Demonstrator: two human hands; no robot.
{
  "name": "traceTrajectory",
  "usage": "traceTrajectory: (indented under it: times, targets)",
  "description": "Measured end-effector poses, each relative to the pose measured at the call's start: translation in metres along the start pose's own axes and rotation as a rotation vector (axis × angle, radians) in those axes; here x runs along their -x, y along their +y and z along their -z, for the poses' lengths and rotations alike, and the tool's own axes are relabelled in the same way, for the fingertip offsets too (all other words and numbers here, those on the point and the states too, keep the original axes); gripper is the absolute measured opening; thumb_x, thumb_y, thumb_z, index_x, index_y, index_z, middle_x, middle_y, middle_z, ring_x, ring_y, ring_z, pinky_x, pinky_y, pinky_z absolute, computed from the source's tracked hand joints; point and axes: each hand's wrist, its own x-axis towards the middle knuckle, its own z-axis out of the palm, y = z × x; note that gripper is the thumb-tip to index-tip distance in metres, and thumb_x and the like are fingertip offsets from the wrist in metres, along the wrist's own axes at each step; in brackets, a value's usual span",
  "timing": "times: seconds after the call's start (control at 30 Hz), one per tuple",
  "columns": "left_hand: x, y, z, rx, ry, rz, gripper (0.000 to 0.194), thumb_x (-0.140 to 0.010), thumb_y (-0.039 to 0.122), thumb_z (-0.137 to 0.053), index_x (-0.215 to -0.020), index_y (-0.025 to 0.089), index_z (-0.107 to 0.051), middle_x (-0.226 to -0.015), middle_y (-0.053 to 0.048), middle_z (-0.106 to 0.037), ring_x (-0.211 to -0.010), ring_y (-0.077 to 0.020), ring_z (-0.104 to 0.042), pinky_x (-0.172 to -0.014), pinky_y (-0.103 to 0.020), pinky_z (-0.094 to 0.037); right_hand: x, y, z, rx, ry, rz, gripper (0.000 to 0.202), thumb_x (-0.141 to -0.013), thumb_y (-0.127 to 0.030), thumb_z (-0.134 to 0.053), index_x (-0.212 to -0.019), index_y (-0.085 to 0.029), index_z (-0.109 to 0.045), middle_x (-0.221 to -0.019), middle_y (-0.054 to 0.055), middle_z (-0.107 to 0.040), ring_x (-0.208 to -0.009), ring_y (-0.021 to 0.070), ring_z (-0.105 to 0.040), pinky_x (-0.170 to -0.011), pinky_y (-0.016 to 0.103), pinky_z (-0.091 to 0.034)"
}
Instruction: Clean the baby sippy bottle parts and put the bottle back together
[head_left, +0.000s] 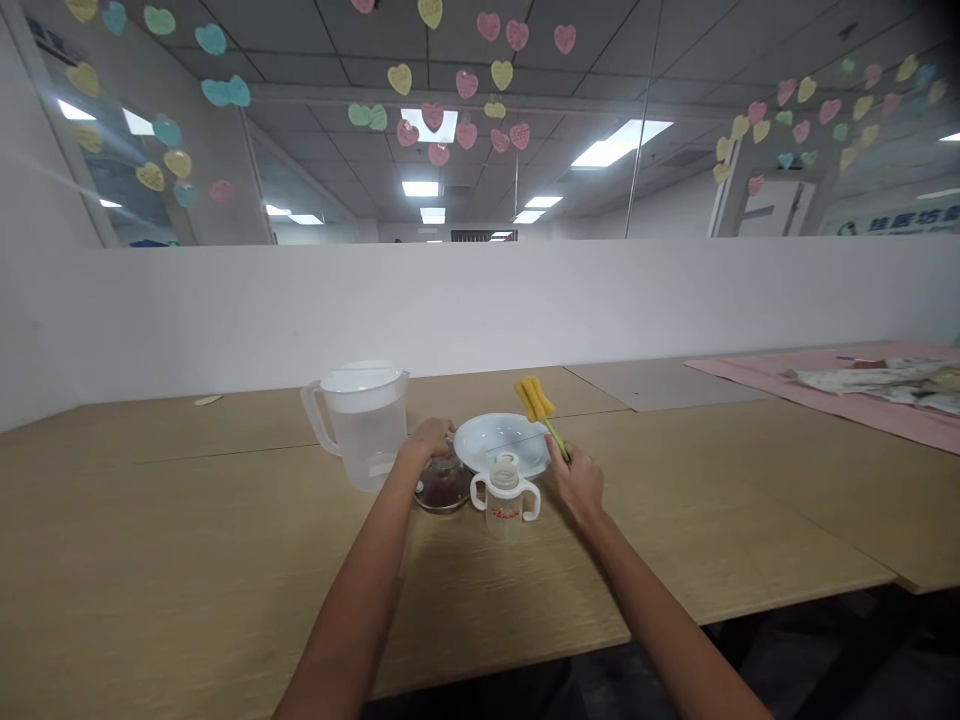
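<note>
My right hand (579, 484) is closed round the green handle of a sponge bottle brush (535, 398), its yellow sponge head raised above a white bowl (480, 440). My left hand (433, 438) is closed at the top of a clear, flared container (442, 486) that looks dark brown inside; some of its fingers are hidden. Between my hands, in front of the bowl, a clear baby bottle (504, 496) with two white handles and red lettering stands upright. Its mouth is uncapped.
A translucent plastic pitcher (369, 435) with a white handle stands left of my left hand. A small flat pale piece (208, 400) lies at the back left. Pink cloth (892, 405) covers the far right of the wooden table (225, 570). Behind is a white wall (480, 310).
</note>
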Motion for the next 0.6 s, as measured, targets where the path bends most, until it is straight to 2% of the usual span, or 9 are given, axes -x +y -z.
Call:
traceTrajectory:
  times: [0.13,0.2,0.3,0.43,0.5,0.6]
  targets:
    - [0.0,-0.002,-0.011,0.019,0.049,-0.027,0.054,-0.063,0.017,-0.067,-0.116,0.019,-0.058,-0.118,-0.011,-0.062,-0.108,-0.0242,-0.057,-0.086,-0.029,-0.044,0.001,0.0,-0.001,0.022,-0.003,0.014,0.066,-0.085,-0.066,-0.026,-0.064,-0.016,-0.063,-0.055,0.007,-0.057,-0.047,0.0122,-0.04,-0.05,0.026,-0.02]
    - [0.002,-0.001,-0.008,0.025,0.06,-0.035,0.06,-0.062,0.014,-0.068,-0.12,0.02,-0.055,-0.122,-0.011,-0.06,-0.11,-0.0246,-0.056,-0.089,-0.029,-0.043,0.001,0.0,-0.001,0.031,-0.003,0.031,0.066,-0.085,-0.065,-0.025,-0.064,-0.016,-0.063,-0.055,0.007,-0.058,-0.047,0.0123,-0.04,-0.05,0.026,-0.019]
    - [0.006,0.005,0.007,0.035,0.076,-0.058,0.062,-0.062,0.015,-0.068,-0.122,0.019,-0.054,-0.126,-0.012,-0.057,-0.113,-0.0258,-0.054,-0.093,-0.029,-0.041,0.002,-0.001,0.0,0.043,-0.011,0.036,0.065,-0.086,-0.065,-0.025,-0.064,-0.016,-0.062,-0.056,0.008,-0.059,-0.048,0.0126,-0.041,-0.05,0.026,-0.02]
    - [0.006,0.024,0.021,0.071,0.114,-0.133,0.041,-0.076,0.02,-0.055,-0.117,0.017,-0.059,-0.123,-0.01,-0.059,-0.112,-0.0226,-0.054,-0.094,-0.027,-0.04,0.001,-0.001,0.0,0.056,-0.01,0.035,0.065,-0.086,-0.064,-0.026,-0.066,-0.016,-0.064,-0.058,0.009,-0.061,-0.049,0.0133,-0.044,-0.051,0.026,-0.021]
    - [0.004,0.037,0.017,0.09,0.097,-0.17,0.034,-0.079,0.021,-0.051,-0.11,0.018,-0.064,-0.115,-0.009,-0.064,-0.104,-0.0204,-0.059,-0.09,-0.026,-0.042,0.001,-0.001,-0.001,0.074,-0.026,0.024,0.064,-0.086,-0.063,-0.027,-0.068,-0.015,-0.065,-0.061,0.01,-0.062,-0.05,0.0138,-0.045,-0.051,0.026,-0.021]
    - [0.002,0.054,0.002,0.107,0.054,-0.19,0.03,-0.077,0.025,-0.054,-0.102,0.015,-0.068,-0.103,-0.011,-0.069,-0.093,-0.0217,-0.062,-0.084,-0.029,-0.045,0.0,-0.002,0.0,0.118,-0.06,-0.008,0.062,-0.087,-0.061,-0.029,-0.073,-0.014,-0.067,-0.065,0.011,-0.064,-0.054,0.0146,-0.049,-0.053,0.026,-0.022]
